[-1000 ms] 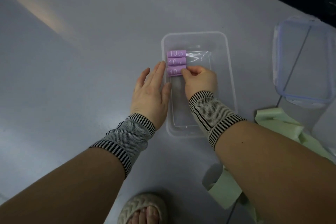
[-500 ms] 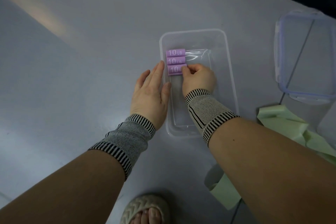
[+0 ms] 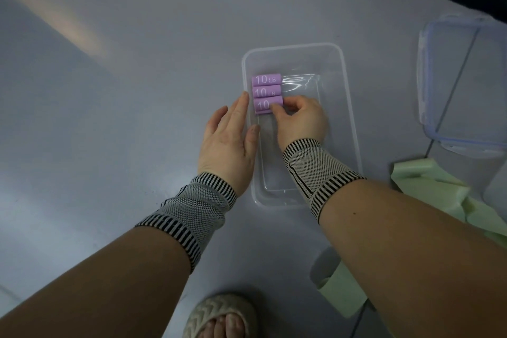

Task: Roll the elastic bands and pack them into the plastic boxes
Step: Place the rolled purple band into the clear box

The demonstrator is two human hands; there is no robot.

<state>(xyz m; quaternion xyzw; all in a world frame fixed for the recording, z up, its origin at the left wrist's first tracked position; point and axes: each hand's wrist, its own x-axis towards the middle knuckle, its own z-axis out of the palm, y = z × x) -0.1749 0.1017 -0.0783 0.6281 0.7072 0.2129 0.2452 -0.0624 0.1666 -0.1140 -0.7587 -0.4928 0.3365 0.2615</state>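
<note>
A clear plastic box (image 3: pixel 346 96) lies on the grey floor. Three rolled purple elastic bands marked "10 LB" sit side by side against its left wall: the far roll (image 3: pixel 266 79), the middle roll (image 3: pixel 266 91) and the near roll (image 3: pixel 264 106). My right hand (image 3: pixel 299 119) is inside the box, its thumb and fingers pinching the right end of the near roll. My left hand (image 3: pixel 230 140) lies flat with straight fingers against the outside of the box's left wall, the thumb over the rim.
A clear lid with a blue rim (image 3: pixel 463 85) lies at the right. Loose pale green bands (image 3: pixel 439 195) spread under and beside my right forearm, and another green strip (image 3: pixel 343 293) lies lower down. A sandalled foot (image 3: pixel 222 318) shows at the bottom edge.
The hands and rolls stay almost where they were. My right thumb has slid a little further over the near roll's end, covering more of its label.
</note>
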